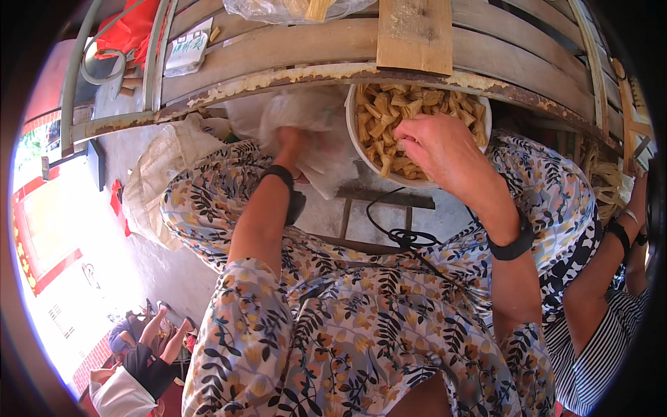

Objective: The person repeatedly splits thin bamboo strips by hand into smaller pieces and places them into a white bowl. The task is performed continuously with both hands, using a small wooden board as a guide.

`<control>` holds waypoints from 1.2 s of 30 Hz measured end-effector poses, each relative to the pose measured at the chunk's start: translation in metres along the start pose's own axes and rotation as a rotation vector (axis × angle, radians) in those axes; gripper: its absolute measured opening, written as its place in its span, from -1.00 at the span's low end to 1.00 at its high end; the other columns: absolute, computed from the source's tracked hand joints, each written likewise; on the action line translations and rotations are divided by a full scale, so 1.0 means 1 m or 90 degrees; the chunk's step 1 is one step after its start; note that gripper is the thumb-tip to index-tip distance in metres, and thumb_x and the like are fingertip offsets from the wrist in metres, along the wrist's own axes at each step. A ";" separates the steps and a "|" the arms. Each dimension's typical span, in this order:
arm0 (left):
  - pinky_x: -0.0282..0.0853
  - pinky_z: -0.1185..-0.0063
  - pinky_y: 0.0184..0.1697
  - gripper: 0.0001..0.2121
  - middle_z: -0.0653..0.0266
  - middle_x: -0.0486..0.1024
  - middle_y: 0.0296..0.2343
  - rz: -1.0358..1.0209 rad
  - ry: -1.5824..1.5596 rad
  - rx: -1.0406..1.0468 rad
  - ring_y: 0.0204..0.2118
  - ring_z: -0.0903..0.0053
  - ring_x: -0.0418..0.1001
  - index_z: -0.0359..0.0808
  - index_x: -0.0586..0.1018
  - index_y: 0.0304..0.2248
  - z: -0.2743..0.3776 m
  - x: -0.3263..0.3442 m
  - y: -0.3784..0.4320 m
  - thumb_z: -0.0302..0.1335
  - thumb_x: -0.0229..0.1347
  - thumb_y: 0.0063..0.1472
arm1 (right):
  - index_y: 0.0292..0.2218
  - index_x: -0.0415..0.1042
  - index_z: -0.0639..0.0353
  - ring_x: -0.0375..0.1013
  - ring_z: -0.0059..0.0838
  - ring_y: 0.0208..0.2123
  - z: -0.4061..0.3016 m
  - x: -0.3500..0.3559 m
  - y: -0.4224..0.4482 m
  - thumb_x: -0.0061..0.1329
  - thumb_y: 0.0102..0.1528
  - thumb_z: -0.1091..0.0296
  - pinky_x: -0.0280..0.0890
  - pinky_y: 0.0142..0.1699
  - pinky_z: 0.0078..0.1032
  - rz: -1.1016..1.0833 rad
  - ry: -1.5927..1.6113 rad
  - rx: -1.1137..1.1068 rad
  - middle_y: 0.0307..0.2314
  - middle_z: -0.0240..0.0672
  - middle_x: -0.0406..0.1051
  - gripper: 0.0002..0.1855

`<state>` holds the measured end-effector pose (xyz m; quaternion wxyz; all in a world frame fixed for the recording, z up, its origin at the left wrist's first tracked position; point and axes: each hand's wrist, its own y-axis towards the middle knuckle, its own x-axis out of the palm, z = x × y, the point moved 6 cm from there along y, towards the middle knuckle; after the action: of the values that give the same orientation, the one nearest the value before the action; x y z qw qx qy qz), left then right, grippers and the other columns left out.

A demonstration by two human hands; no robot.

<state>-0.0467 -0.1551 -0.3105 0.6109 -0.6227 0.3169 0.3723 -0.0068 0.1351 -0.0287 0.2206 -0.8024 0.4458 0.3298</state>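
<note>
A round white bucket (353, 134) filled with folded, tied pieces of a yellowish dried material (383, 122) stands between my knees. My right hand (437, 143) is over the bucket with its fingers curled down at the pieces; whether it pinches one is hidden. Left of the bucket, my left hand (294, 140) is partly inside a translucent white plastic bag (318, 151), which covers its fingers. I cannot tell how those fingers are closed.
Ahead is a slatted bench (312, 41) with a rusty metal edge, a wooden board (414, 36), a clear bag (281, 10) and a packet (187, 49). A woven sack (151, 177) lies left, a black cable (411, 237) below the bucket. A person (599, 313) sits close right; others sit far left.
</note>
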 end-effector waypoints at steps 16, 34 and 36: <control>0.34 0.39 -0.49 -0.78 0.18 0.53 -0.51 -0.108 -0.008 -0.034 -0.48 0.39 0.48 -0.22 0.57 -0.46 -0.007 0.050 0.019 -0.29 -0.02 0.02 | -0.36 0.39 0.25 0.36 -0.16 -0.46 -0.012 -0.011 -0.003 -0.03 -0.10 0.50 0.25 -0.38 -0.35 -0.059 -0.026 0.107 -0.52 -0.19 0.34 -0.82; 0.34 0.44 -0.46 -0.72 0.16 0.51 -0.56 -0.286 -0.094 0.158 -0.54 0.36 0.45 -0.21 0.56 -0.44 0.002 0.030 -0.003 -0.20 -0.04 0.04 | -0.45 0.34 0.23 0.35 -0.15 -0.51 -0.012 0.004 -0.003 -0.07 -0.07 0.46 0.24 -0.42 -0.32 -0.058 -0.064 0.043 -0.59 -0.18 0.30 -0.92; 0.34 0.44 -0.46 -0.72 0.15 0.51 -0.56 -0.298 -0.098 0.177 -0.54 0.36 0.44 -0.21 0.56 -0.44 0.002 0.002 -0.011 -0.19 -0.04 0.04 | -0.42 0.36 0.23 0.36 -0.12 -0.48 -0.011 0.011 -0.001 -0.08 -0.06 0.42 0.25 -0.40 -0.31 -0.080 -0.059 0.034 -0.54 -0.17 0.35 -0.88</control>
<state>-0.0360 -0.1524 -0.3063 0.7821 -0.5591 0.1647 0.2202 0.0021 0.1223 -0.0288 0.2825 -0.8066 0.3920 0.3404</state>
